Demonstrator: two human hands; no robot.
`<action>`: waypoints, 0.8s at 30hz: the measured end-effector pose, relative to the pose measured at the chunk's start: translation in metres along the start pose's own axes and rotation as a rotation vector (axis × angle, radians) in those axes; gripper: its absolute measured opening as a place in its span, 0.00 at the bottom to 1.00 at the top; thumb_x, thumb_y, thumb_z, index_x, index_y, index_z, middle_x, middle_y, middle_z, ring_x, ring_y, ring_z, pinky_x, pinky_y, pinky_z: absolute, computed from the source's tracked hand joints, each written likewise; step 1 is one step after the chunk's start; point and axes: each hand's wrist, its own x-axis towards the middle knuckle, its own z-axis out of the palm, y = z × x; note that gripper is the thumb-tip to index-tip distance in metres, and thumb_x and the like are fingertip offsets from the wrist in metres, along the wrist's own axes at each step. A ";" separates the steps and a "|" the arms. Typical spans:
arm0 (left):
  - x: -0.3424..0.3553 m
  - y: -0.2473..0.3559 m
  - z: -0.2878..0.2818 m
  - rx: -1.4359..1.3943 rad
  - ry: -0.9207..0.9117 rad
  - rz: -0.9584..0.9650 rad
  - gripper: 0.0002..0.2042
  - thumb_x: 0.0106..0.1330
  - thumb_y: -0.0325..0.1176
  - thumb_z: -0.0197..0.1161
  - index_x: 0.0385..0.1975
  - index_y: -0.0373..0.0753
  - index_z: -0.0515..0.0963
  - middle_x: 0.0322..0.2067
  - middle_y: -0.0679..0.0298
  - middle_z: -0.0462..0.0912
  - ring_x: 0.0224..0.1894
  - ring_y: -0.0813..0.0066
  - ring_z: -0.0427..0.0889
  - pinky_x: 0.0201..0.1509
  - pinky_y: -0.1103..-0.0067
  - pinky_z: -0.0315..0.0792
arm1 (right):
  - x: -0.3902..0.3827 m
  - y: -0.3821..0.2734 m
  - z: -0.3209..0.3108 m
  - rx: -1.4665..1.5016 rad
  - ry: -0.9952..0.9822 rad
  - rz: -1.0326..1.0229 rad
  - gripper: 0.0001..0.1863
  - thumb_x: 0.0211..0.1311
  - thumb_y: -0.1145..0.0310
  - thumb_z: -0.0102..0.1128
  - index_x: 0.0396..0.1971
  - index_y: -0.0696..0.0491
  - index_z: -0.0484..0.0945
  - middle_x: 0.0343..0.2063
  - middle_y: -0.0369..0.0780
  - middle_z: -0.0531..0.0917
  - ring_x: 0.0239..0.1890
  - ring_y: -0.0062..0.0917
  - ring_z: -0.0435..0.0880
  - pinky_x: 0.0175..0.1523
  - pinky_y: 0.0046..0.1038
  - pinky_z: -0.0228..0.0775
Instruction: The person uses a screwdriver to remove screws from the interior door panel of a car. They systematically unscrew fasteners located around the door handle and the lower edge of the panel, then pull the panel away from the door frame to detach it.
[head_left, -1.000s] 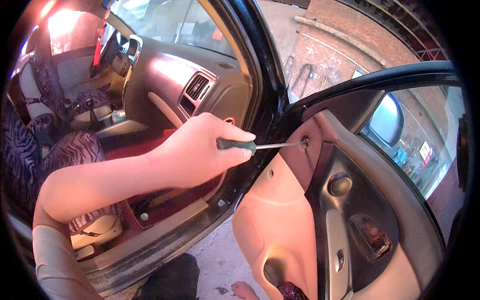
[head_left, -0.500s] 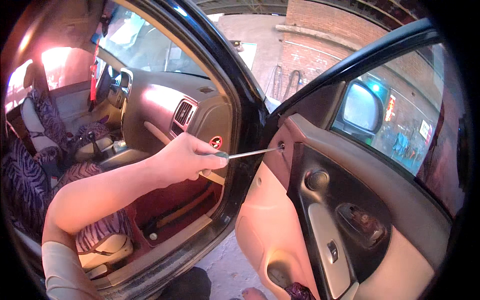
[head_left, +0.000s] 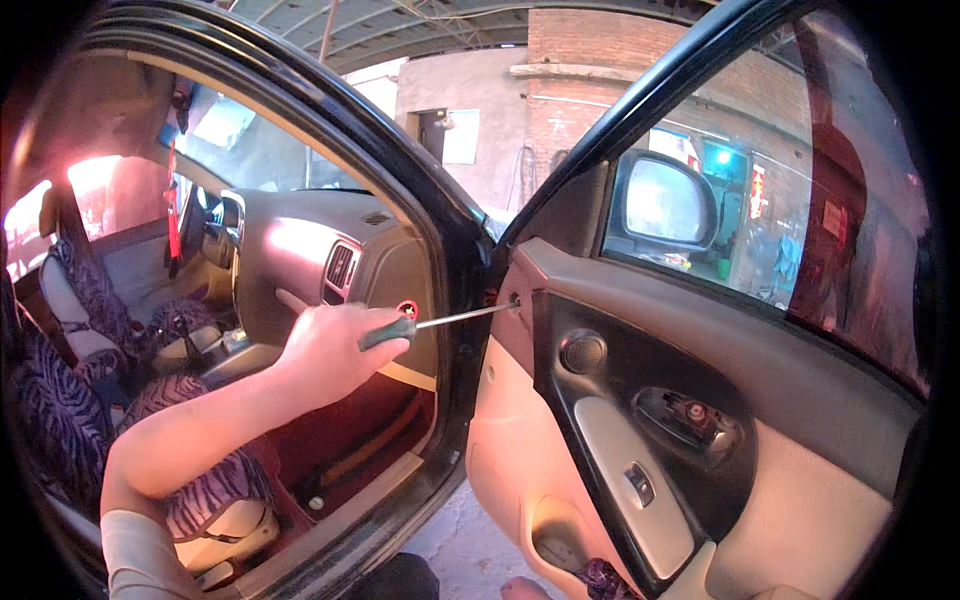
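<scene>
My left hand [head_left: 335, 350] is closed round the dark green handle of a screwdriver [head_left: 460, 317]. Its thin metal shaft points right, and its tip reaches a small dark hole [head_left: 516, 301] in the upper front corner of the door panel [head_left: 505, 420]. Whether the tip touches a screw inside cannot be seen. The panel belongs to a wide-open car door, with a round speaker grille [head_left: 583, 353], a door handle recess [head_left: 690, 415] and a window switch [head_left: 638, 485]. My right hand is not in view.
Left of the door lies the car interior, with dashboard [head_left: 290, 240], zebra-patterned seats [head_left: 60, 360] and a dark door frame [head_left: 450, 270]. The side mirror [head_left: 665, 205] shows through the window. A cloth bundle [head_left: 605, 580] sits by the door pocket [head_left: 560, 535]. Behind stands a brick wall [head_left: 590, 90].
The view has shifted right, so the door appears further left. My left hand has turned about the screwdriver, and more of its green handle shows. The tip stays at the hole.
</scene>
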 end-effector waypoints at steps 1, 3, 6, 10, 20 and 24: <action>0.001 0.005 -0.003 -0.326 -0.117 -0.250 0.16 0.62 0.39 0.69 0.45 0.36 0.83 0.27 0.66 0.79 0.23 0.83 0.73 0.29 0.82 0.69 | 0.001 0.001 0.003 0.004 -0.006 0.003 0.11 0.57 0.68 0.54 0.27 0.57 0.83 0.27 0.49 0.85 0.25 0.39 0.84 0.33 0.41 0.76; 0.007 0.012 -0.010 -0.576 -0.228 -0.545 0.13 0.65 0.35 0.67 0.42 0.33 0.83 0.25 0.72 0.76 0.27 0.87 0.71 0.28 0.85 0.64 | 0.005 0.003 0.004 0.014 -0.007 0.008 0.11 0.57 0.68 0.54 0.27 0.57 0.83 0.26 0.48 0.85 0.24 0.39 0.84 0.32 0.41 0.76; 0.004 -0.001 -0.010 -0.608 -0.193 -0.391 0.13 0.60 0.30 0.68 0.44 0.35 0.81 0.30 0.66 0.79 0.33 0.82 0.75 0.39 0.81 0.71 | 0.008 0.010 0.008 0.019 -0.006 0.015 0.11 0.57 0.69 0.54 0.26 0.57 0.84 0.24 0.47 0.85 0.22 0.37 0.84 0.31 0.40 0.76; -0.005 -0.003 -0.012 0.001 0.171 0.317 0.15 0.56 0.26 0.70 0.43 0.40 0.77 0.33 0.65 0.77 0.29 0.79 0.79 0.29 0.82 0.72 | 0.015 0.024 0.016 0.005 0.027 0.019 0.11 0.57 0.69 0.53 0.26 0.57 0.84 0.23 0.46 0.86 0.20 0.36 0.84 0.29 0.39 0.76; -0.005 0.006 0.000 -0.117 0.215 0.020 0.12 0.66 0.40 0.64 0.31 0.37 0.81 0.23 0.62 0.78 0.21 0.73 0.77 0.28 0.79 0.71 | -0.018 -0.013 -0.022 0.016 -0.037 0.053 0.14 0.61 0.65 0.51 0.27 0.56 0.84 0.22 0.45 0.86 0.19 0.33 0.83 0.30 0.39 0.78; 0.005 0.006 -0.015 -0.624 -0.128 -0.558 0.10 0.67 0.37 0.62 0.33 0.36 0.80 0.25 0.60 0.80 0.26 0.77 0.79 0.35 0.77 0.73 | -0.006 -0.005 -0.014 0.046 -0.071 0.105 0.14 0.62 0.65 0.52 0.27 0.57 0.84 0.22 0.46 0.86 0.21 0.34 0.84 0.32 0.38 0.78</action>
